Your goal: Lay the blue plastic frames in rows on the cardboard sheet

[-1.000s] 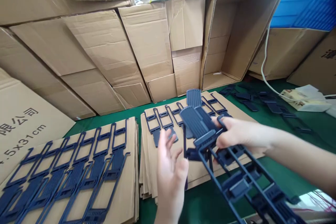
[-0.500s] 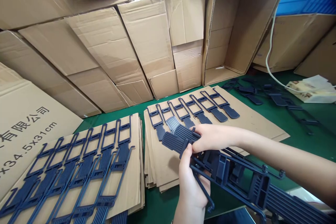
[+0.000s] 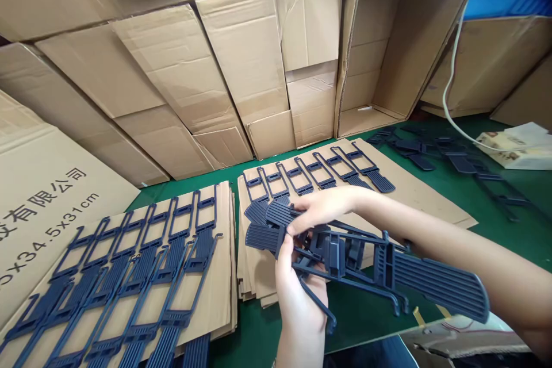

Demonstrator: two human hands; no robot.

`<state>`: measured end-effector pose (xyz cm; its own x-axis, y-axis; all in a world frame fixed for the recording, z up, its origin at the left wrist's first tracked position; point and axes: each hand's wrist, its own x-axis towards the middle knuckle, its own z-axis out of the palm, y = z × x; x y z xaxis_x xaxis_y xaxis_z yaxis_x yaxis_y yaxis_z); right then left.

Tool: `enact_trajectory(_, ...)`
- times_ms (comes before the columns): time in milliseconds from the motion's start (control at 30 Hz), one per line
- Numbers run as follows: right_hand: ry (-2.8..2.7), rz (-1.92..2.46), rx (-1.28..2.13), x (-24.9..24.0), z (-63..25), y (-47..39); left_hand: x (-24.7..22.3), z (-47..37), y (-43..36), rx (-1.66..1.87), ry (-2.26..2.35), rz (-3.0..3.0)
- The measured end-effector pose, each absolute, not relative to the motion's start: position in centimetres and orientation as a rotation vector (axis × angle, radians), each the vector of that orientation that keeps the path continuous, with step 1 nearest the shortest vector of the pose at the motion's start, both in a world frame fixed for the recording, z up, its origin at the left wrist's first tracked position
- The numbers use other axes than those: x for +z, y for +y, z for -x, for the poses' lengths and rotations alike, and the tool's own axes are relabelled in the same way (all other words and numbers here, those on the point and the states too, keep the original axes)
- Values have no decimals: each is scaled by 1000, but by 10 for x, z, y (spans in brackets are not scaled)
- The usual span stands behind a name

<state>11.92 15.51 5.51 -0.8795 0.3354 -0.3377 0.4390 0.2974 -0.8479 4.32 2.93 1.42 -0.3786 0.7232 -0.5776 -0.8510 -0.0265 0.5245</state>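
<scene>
My left hand point(image 3: 302, 302) grips a loose bundle of dark blue plastic frames point(image 3: 340, 253) from below, its thumb pressed against them. Each frame has thin hooked side rods and a flat ribbed paddle end. From above, my right hand point(image 3: 323, 207) bends over the same bundle, fingers closed at the fanned paddle ends; its fingertips are partly hidden. One long ribbed paddle point(image 3: 440, 284) sticks out to the right beneath my right forearm. Just beyond my hands, a row of similar frames point(image 3: 295, 175) lies on a cardboard stack point(image 3: 254, 276).
On the left, another cardboard stack point(image 3: 222, 299) carries overlapping rows of frames point(image 3: 142, 276). More dark parts point(image 3: 457, 158) lie loose on the green table point(image 3: 517, 190) at right, near a white box point(image 3: 513, 144) and cable point(image 3: 451, 80). Cardboard boxes point(image 3: 241, 57) wall the back.
Both hands and the bundle have moved left, toward the near end of the row. The long paddle's rounded end, cut off at the right before, now shows whole. Both hands keep their grip.
</scene>
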Motion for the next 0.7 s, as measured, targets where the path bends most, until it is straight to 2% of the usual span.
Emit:
enact_trajectory(333, 2212, -990, -2190, 34, -183, 152, 16, -6, 37, 1972, 979, 152)
enact_trajectory(700, 1934, -1176, -2883, -24, -194, 69, 9, 16, 33, 2022, 1090, 86)
